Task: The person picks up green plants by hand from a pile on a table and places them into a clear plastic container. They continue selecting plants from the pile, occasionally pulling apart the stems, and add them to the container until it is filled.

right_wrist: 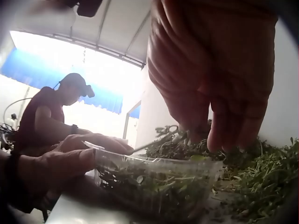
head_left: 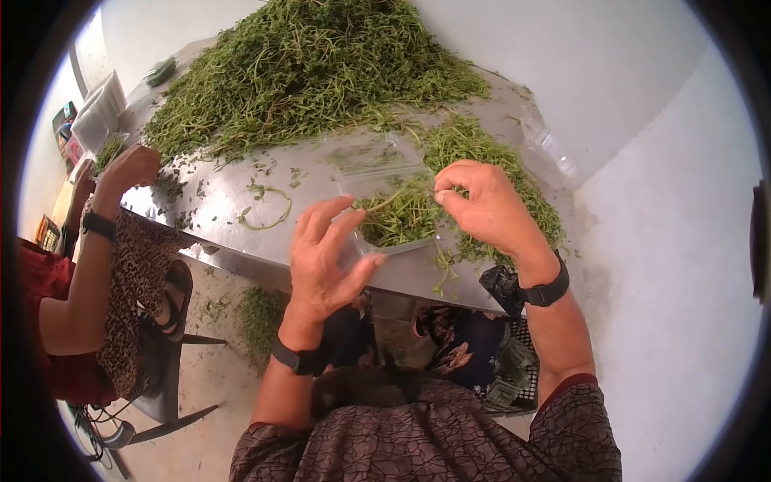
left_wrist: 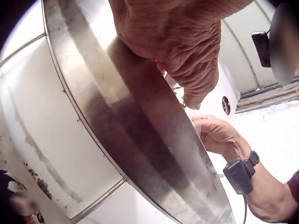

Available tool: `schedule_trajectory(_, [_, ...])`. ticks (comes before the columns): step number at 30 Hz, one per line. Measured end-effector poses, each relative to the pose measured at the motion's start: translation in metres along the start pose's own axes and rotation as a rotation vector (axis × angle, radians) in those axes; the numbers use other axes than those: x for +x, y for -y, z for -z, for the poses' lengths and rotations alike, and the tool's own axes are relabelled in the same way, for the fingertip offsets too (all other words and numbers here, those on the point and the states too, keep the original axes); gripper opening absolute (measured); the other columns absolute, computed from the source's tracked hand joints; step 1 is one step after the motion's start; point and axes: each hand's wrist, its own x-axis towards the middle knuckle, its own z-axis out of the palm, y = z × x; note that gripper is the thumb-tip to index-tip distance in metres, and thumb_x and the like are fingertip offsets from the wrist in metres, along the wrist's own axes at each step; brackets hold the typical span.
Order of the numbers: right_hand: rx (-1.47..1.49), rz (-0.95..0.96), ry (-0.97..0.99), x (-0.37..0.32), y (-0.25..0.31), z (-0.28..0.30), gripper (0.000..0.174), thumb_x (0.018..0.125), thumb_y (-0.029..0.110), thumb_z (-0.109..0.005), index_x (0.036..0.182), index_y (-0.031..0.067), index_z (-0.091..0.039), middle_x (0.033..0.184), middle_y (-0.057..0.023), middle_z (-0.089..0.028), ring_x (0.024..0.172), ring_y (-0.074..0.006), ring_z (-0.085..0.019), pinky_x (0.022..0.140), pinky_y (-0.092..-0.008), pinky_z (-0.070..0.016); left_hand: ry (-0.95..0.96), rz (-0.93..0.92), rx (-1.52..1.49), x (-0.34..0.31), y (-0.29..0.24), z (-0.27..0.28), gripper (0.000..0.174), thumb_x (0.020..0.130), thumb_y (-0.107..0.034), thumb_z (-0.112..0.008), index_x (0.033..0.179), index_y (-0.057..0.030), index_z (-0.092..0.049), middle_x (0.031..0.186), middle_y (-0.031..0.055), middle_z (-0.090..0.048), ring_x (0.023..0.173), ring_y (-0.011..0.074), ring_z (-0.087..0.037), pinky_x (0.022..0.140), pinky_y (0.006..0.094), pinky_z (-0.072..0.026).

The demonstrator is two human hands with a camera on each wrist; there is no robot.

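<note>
Sitting at the far left, a second person's hand (head_left: 128, 169) rests at the edge of the steel table (head_left: 313, 181), below the big heap of herbs (head_left: 305, 72). Next comes the left hand (head_left: 325, 257). Its fingers are spread and nearly straight against the near-left wall of the clear plastic container (head_left: 399, 247), with the thumb tip touching the corner, bracing rather than clasping. The container sits at the table's near edge, partly filled with greens, its lid folded back. It looks thin and light, so it would likely slide or buckle under pressure. A flat hand against a wall or a hold on the stiffer rim seems safest. Over its right side the right hand (head_left: 486, 209) pinches a sprig (head_left: 384, 202) between thumb and forefinger, the stem trailing down into the container. The sprig seems limp, almost weightless and easy to bruise, best taken lightly by the stem, not the leaves.
</note>
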Motion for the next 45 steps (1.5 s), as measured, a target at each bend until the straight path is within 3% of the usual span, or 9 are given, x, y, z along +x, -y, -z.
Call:
schedule_trajectory(3, [-0.055,-0.119,0.159,0.003,0.002,-0.004,0.015,0.083,0.007,-0.062,0.090,-0.0047,-0.066,0.098,-0.0135,-0.069,0.089,-0.0253,-0.064,0.083,-0.0347,-0.0493,-0.007,-0.020,-0.001,0.002,-0.002,0.001,0.052,0.067,-0.027,-0.080,0.111,-0.0037,-0.065,0.123,0.0156,-0.059,0.110,0.0366,-0.055,0.093,0.0461,-0.0458])
schedule_trajectory(11, [-0.095,-0.043,0.093,-0.007,-0.001,0.000,0.020,0.085,0.010,-0.063,0.099,-0.0017,-0.069,0.113,-0.0175,-0.067,0.105,-0.0309,-0.063,0.093,-0.0378,-0.0483,-0.012,-0.041,0.004,0.003,-0.003,0.001,0.054,0.065,-0.025,-0.081,0.111,-0.0026,-0.064,0.122,0.0164,-0.059,0.108,0.0383,-0.056,0.091,0.0467,-0.0471])
schedule_trajectory(13, [-0.093,-0.040,0.106,-0.009,0.000,-0.004,0.020,0.085,0.010,-0.063,0.100,-0.0013,-0.069,0.116,-0.0180,-0.066,0.110,-0.0316,-0.061,0.095,-0.0384,-0.0475,-0.014,-0.032,0.027,0.001,0.000,-0.001,0.054,0.069,-0.035,-0.079,0.111,-0.0047,-0.065,0.124,0.0150,-0.060,0.110,0.0371,-0.056,0.093,0.0468,-0.0459])
schedule_trajectory(15, [-0.090,-0.036,0.115,-0.010,-0.002,-0.009,0.021,0.085,0.010,-0.064,0.101,-0.0008,-0.069,0.119,-0.0184,-0.065,0.114,-0.0322,-0.060,0.097,-0.0391,-0.0467,-0.009,-0.028,0.030,0.001,-0.001,-0.001,0.054,0.069,-0.035,-0.079,0.111,-0.0048,-0.065,0.124,0.0150,-0.060,0.110,0.0372,-0.056,0.093,0.0468,-0.0459])
schedule_trajectory(17, [-0.146,0.142,0.044,-0.010,-0.006,-0.017,0.021,0.086,0.012,-0.065,0.102,0.0004,-0.070,0.123,-0.0200,-0.063,0.123,-0.0332,-0.054,0.101,-0.0408,-0.0443,-0.004,-0.027,0.034,0.002,-0.001,-0.001,0.054,0.069,-0.035,-0.080,0.111,-0.0049,-0.065,0.124,0.0150,-0.060,0.110,0.0373,-0.056,0.093,0.0469,-0.0459])
schedule_trajectory(20, [-0.149,0.271,0.021,-0.008,-0.002,-0.023,0.017,0.085,0.013,-0.064,0.095,0.0004,-0.069,0.111,-0.0207,-0.067,0.114,-0.0411,-0.057,0.099,-0.0461,-0.0453,-0.004,-0.021,0.035,0.002,-0.002,-0.001,0.054,0.068,-0.034,-0.080,0.111,-0.0050,-0.065,0.124,0.0150,-0.060,0.110,0.0374,-0.056,0.093,0.0469,-0.0457])
schedule_trajectory(23, [-0.137,0.290,0.036,-0.008,-0.010,-0.034,0.016,0.086,0.014,-0.064,0.093,0.0009,-0.070,0.110,-0.0199,-0.066,0.116,-0.0425,-0.055,0.101,-0.0481,-0.0433,0.001,-0.044,0.038,0.004,-0.004,0.001,0.054,0.066,-0.028,-0.081,0.111,-0.0020,-0.064,0.123,0.0168,-0.059,0.108,0.0386,-0.056,0.091,0.0474,-0.0466])
schedule_trajectory(38, [-0.105,0.192,0.230,-0.011,-0.007,-0.029,0.024,0.090,0.023,-0.063,0.084,0.0022,-0.073,0.107,-0.0192,-0.066,0.127,-0.0415,-0.047,0.104,-0.0511,-0.0371,0.012,-0.033,0.082,0.003,-0.004,-0.002,0.052,0.070,-0.035,-0.079,0.110,-0.0056,-0.065,0.123,0.0145,-0.059,0.111,0.0379,-0.056,0.093,0.0481,-0.0457])
schedule_trajectory(45, [0.068,0.200,0.051,-0.008,-0.005,-0.035,0.025,0.089,0.027,-0.064,0.086,0.0032,-0.073,0.108,-0.0167,-0.067,0.124,-0.0416,-0.049,0.106,-0.0523,-0.0347,0.006,-0.033,0.076,0.002,-0.004,-0.002,0.049,0.070,-0.032,-0.078,0.110,-0.0052,-0.065,0.123,0.0148,-0.059,0.111,0.0383,-0.055,0.094,0.0481,-0.0451])
